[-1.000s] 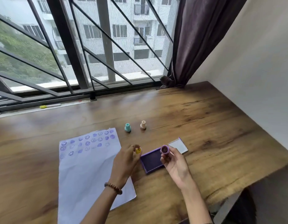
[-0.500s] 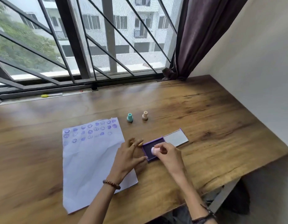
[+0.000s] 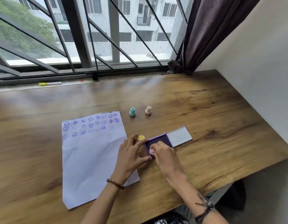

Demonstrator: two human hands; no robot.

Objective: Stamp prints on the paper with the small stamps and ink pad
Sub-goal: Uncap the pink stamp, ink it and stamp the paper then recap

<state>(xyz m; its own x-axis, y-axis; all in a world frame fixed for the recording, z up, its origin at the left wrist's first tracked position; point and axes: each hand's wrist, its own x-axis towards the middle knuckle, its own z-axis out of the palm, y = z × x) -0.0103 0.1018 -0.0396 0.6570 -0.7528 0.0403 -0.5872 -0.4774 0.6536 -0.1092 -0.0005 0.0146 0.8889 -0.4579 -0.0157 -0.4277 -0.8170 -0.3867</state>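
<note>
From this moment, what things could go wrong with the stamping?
1. The right hand presses a pink stamp at the near corner of the ink pad, so its face may ink unevenly; some prints on the paper already look faint.
2. The left hand holds a yellow stamp beside the open pad, and its fingers might touch ink and smudge the paper.

Soft, even daylight enters through the window point(image 3: 107, 34) beyond the fingertips, leaving a pale sheen on the table point(image 3: 107, 94) near it. Shadows under the fingers are faint. The wide lens bends lines at the edges, and everything looks slightly soft
</note>
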